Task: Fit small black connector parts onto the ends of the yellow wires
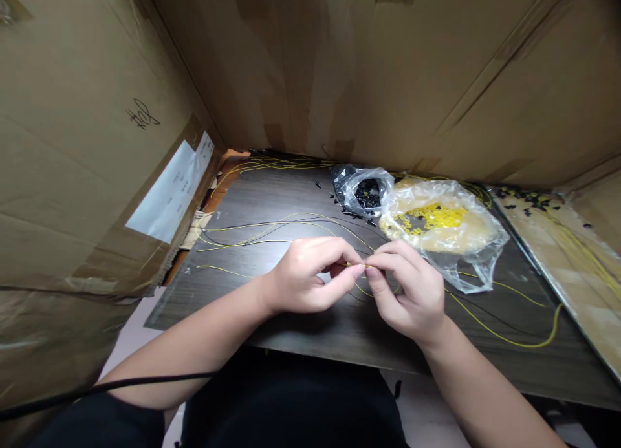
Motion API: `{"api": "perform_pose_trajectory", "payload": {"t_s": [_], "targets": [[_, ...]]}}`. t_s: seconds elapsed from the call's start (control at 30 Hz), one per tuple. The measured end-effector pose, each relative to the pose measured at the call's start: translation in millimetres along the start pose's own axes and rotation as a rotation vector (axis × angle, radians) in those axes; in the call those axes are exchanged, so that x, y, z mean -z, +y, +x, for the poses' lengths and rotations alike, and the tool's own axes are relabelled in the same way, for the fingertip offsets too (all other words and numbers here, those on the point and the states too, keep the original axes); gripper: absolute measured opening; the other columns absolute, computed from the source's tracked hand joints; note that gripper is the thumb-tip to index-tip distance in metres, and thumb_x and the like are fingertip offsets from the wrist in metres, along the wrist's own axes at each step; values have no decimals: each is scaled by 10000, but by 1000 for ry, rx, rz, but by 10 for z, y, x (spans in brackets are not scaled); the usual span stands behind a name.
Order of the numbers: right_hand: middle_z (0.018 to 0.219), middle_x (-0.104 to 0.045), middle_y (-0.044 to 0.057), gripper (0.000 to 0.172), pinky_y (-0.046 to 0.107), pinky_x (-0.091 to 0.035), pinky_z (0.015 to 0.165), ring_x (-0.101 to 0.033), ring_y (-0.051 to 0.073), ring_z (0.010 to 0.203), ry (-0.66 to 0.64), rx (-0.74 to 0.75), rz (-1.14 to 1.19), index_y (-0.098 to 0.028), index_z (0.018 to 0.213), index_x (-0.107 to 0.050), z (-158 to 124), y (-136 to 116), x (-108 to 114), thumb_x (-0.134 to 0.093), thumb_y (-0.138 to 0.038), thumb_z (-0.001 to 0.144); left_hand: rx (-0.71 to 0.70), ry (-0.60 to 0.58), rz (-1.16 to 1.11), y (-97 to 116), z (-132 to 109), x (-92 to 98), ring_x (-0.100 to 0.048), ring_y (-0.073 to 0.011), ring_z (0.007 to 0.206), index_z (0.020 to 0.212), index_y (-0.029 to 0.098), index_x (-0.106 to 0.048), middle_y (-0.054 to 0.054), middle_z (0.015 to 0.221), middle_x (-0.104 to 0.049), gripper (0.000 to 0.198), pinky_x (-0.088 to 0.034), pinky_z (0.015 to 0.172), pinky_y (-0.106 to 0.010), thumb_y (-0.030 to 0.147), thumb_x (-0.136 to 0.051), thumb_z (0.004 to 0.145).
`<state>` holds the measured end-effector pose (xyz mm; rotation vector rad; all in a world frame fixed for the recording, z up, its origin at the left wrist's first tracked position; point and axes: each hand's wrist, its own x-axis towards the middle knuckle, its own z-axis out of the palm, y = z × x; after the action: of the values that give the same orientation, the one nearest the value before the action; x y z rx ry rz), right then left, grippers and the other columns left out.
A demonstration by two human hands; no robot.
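My left hand and my right hand meet over the middle of the dark board, fingertips almost touching. Each one is closed in a pinch, thumb against index finger. A thin yellow wire shows between the fingertips; any small part on it is too hidden to make out. Loose yellow and black wires lie beneath and beside both hands, among them a long yellow wire curving out past my right wrist. Just beyond my right hand sits a clear plastic bag with small yellow pieces in it.
Behind my hands, another clear bag holds small black parts, with several more scattered beside it. Tall cardboard walls enclose the dark board at the back and left. More wires and black bits lie on cardboard at right.
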<state>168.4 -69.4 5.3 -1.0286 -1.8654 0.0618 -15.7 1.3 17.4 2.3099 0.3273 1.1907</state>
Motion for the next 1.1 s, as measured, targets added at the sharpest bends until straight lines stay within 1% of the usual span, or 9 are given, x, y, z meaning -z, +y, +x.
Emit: {"api": "perform_pose_trajectory", "payload": {"t_s": [0.2,0.33,0.43,0.53,0.63,0.7,0.87,1.0,1.1], "targets": [[821,-618,57,117,314,-493,614,-592,169,708,41,-6,-22,-189,928,-630,0,4,7,-610,-83,883,-2,-13,50,-28,-2,-7,-474,-59,535,845,144,-630,16,635,-590,67,-391,502,-170,169,-602,900],[804,-627,53,149,327,-500,626,-605,181,720,115,-9,-30,-195,929,-632,2,16,16,-609,-61,867,2,-4,57,-42,-7,-19,-480,-57,542,841,143,-627,13,650,-604,59,-392,509,-170,163,-608,893],[845,-634,61,150,344,-515,632,-595,181,701,163,9,-62,-204,999,-646,-12,48,40,-624,-125,874,34,4,51,-46,-13,-31,-485,-59,540,838,148,-629,15,648,-602,65,-391,505,-171,174,-606,892],[928,-631,84,273,352,-530,631,-583,177,688,107,64,-133,-199,1129,-640,-24,83,51,-693,-239,864,59,1,45,-48,-13,-39,-482,-60,533,833,147,-629,20,629,-586,74,-386,500,-172,179,-600,893],[897,-629,75,232,335,-528,656,-605,189,753,32,97,-185,-208,1106,-637,-25,97,36,-673,-164,881,68,-18,53,-50,-7,-43,-473,-62,528,836,147,-631,24,620,-575,77,-384,499,-177,183,-596,896],[866,-628,64,196,328,-519,668,-605,186,769,25,92,-185,-209,1055,-637,-21,95,20,-640,-104,891,63,-31,62,-52,-3,-44,-476,-63,530,837,147,-628,24,624,-576,78,-386,504,-179,182,-595,898],[837,-611,60,127,322,-487,652,-578,178,742,16,61,-135,-192,982,-611,-12,93,-2,-623,-94,902,-44,-31,144,-74,-15,-46,-511,-67,542,924,149,-634,9,689,-636,58,-405,529,-191,192,-596,912],[820,-584,61,71,325,-472,645,-564,183,736,-26,8,-109,-191,939,-577,-7,107,-13,-562,-121,942,-163,-42,310,-128,-51,-54,-538,-81,550,983,153,-630,6,714,-660,78,-397,542,-220,172,-602,912],[820,-562,63,79,330,-466,657,-553,183,742,-46,-30,-80,-186,916,-562,-5,115,-16,-527,-128,956,-231,-37,413,-166,-75,-57,-544,-90,550,989,156,-625,12,700,-654,79,-376,534,-238,162,-602,913]]}}
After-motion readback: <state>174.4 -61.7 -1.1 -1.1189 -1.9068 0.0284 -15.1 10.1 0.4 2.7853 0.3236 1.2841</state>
